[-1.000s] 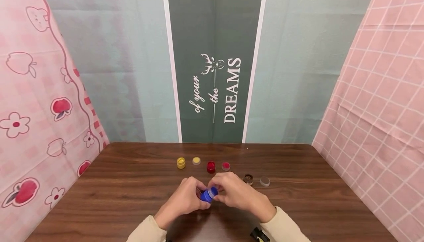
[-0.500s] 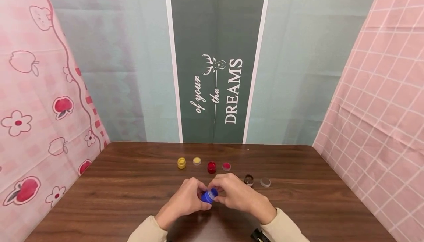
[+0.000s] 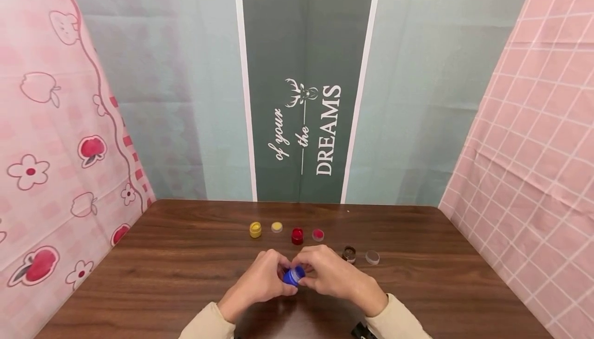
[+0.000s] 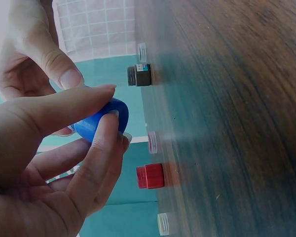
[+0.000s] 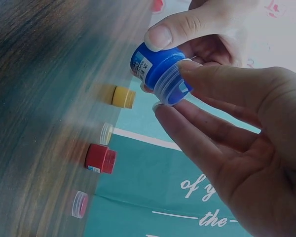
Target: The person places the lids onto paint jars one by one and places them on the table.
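Note:
In the head view, a small blue paint jar (image 3: pixel 292 277) is held tilted above the front middle of the table. My left hand (image 3: pixel 264 275) grips its body, thumb on one side and fingers on the other. With thumb and fingertips, my right hand (image 3: pixel 331 272) pinches the clear ridged lid (image 5: pixel 168 84) at the jar's mouth, as the right wrist view shows. Blue paint shows through the lid. Seen from the left wrist, the jar's rounded blue base (image 4: pixel 108 121) faces the camera, and the fingers cover much of its body.
Beyond the hands stand a yellow paint jar (image 3: pixel 255 230), a red paint jar (image 3: pixel 297 236) and a dark brown jar (image 3: pixel 349 254), all uncovered. Beside them lie a yellow-stained lid (image 3: pixel 277 226), a red-stained lid (image 3: pixel 317 234) and a clear lid (image 3: pixel 372 257). Fabric walls surround the wooden table (image 3: pixel 185 256).
Both hands stay on the blue jar at nearly the same spot. The right fingers and the lid have shifted slightly. The whole head view has drifted a little.

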`<state>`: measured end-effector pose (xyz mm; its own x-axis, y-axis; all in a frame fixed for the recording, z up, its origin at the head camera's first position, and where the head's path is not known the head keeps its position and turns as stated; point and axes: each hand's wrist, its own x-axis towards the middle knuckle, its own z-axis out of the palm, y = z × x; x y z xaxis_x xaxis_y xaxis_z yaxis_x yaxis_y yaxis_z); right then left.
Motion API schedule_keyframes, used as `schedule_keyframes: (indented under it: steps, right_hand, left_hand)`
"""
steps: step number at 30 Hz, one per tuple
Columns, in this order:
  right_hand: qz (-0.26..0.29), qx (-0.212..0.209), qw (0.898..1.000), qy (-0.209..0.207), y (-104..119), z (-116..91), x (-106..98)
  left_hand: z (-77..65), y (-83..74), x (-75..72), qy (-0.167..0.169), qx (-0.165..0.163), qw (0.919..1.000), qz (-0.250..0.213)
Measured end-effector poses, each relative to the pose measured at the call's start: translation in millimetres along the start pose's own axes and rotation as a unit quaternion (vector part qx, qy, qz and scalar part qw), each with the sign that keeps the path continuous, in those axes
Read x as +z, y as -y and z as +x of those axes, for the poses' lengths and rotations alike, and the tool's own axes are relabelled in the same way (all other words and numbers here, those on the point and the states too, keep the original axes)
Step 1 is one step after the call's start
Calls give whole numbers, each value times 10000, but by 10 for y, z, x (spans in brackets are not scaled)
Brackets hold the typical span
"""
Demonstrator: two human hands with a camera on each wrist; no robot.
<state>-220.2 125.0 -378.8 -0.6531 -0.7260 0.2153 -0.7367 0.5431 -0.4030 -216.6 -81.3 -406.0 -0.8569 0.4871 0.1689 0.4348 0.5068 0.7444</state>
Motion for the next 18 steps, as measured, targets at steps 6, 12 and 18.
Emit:
schedule_keyframes:
  steps: [6, 12, 18]
  right_hand:
    - [16, 63, 10000, 14, 7, -5, -1]
    - [115, 80, 9999, 42, 13, -28, 28]
    - [35, -11, 10000, -47, 11, -15, 16]
  left_hand:
    - [-1, 1, 1, -13, 41, 10000, 3]
    - [-11, 15, 23, 99, -94, 9999, -22]
    - [-7, 4, 11, 63, -68, 9999, -38]
